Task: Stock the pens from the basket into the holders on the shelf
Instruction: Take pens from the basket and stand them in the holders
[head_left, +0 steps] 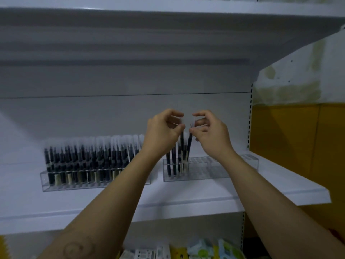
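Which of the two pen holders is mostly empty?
The right holder: just a few pens stand at its left end, while the left holder is packed along its length.

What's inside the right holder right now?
A few dark pens stand at the left end of the holder; the rest looks empty. The left hand and right hand pinch two pen tops, hiding them.

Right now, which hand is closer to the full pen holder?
Left. The left hand is up by the full pen holder's right end, pinching a pen. The right hand is farther right, over the nearly empty holder, pinching another pen.
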Demonstrator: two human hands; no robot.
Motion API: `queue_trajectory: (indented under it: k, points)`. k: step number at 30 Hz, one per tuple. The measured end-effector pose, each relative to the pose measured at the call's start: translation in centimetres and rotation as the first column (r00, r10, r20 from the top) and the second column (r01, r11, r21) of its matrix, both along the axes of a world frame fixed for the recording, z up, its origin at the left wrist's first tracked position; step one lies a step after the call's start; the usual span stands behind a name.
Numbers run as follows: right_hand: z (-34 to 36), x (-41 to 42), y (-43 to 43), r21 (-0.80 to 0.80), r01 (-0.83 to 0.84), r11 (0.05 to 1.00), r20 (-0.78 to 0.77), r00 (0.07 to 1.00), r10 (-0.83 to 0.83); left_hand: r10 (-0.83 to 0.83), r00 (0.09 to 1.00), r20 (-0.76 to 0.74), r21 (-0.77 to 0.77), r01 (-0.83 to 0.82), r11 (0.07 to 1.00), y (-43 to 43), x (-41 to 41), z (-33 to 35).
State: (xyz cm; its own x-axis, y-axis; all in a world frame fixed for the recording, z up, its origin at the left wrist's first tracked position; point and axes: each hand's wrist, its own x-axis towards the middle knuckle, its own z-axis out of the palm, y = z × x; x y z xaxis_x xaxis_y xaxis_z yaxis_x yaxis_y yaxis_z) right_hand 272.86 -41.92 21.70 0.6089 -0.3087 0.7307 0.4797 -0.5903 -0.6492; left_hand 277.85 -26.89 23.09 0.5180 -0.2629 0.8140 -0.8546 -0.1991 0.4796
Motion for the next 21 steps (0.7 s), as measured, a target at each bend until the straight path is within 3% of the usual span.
queue_trajectory:
  k: [10,14,21]
  points:
    - [-0.7,3.2,-0.8,-0.023,-0.006,1.000,-0.025,1.000,0.006,0.059,0.998,0.016,0.096,-0.060,0.994,-0.6,3.2,-0.5]
    - [-1.9,3.4,-0.9,-0.059,-0.025,0.998,-0.090,0.996,0.020,0.104,0.993,0.046,0.254,-0.113,0.961,-0.9,3.6,-1.4]
    - [-4.0,3.1,-1.3,-0.232,-0.003,0.973,-0.283,0.957,-0.065,0.172,0.985,0.017,0.225,-0.171,0.959,-1.3,4.4,-2.1]
